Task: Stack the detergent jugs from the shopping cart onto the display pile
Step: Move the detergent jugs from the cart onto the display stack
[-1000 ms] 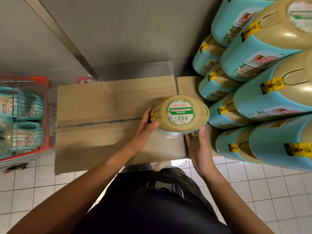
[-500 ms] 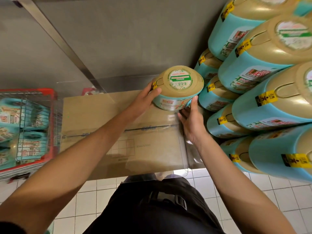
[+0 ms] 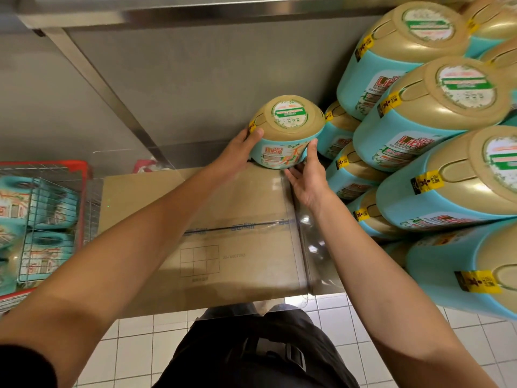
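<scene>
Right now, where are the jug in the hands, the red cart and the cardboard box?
held jug [image 3: 285, 133], head view, on its gold top.
shopping cart [image 3: 56, 164], head view, on its red top rim.
cardboard box [image 3: 251, 203], head view, on its bare top face.

jug [image 3: 285, 133] between left hand [image 3: 237, 155] and right hand [image 3: 307, 177], at far right corner of cardboard box [image 3: 223, 219] | display pile [image 3: 419, 135] just right of both | shopping cart [image 3: 84, 191] left of box, spare jugs [image 3: 47, 203] inside | wall [image 3: 195, 79] behind
</scene>
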Tool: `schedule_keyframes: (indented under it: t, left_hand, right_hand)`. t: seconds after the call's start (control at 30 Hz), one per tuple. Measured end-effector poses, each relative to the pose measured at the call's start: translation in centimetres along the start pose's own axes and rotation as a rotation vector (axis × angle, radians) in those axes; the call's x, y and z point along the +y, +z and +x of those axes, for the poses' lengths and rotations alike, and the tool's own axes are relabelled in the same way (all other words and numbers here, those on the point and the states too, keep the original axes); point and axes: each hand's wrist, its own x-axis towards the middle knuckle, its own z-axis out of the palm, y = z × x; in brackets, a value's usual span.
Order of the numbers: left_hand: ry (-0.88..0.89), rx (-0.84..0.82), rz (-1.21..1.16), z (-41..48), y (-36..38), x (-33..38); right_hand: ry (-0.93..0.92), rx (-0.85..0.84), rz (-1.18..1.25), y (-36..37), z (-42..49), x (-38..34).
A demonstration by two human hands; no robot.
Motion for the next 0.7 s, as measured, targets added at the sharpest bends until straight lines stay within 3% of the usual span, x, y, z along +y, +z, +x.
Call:
schedule_keyframes:
  t: [0.3,0.57,0.7]
  left_hand:
    - [-0.067,-0.022,0.018,0.9,-0.3,0.3]
    - [0.039,0.156,-0.070,-0.4,-0.6,-0.2]
    - [0.016,0.157,-0.029,-1.9,-1.9,-1.9]
  right_hand:
    - [-0.046,0.056,0.045,0.8,1.5,-0.1]
    - [-0.013,0.159,-0.003,-0.1,-0.2,1.6]
    - [0.000,0.172,0.028,-0.6,-3.2,3.1]
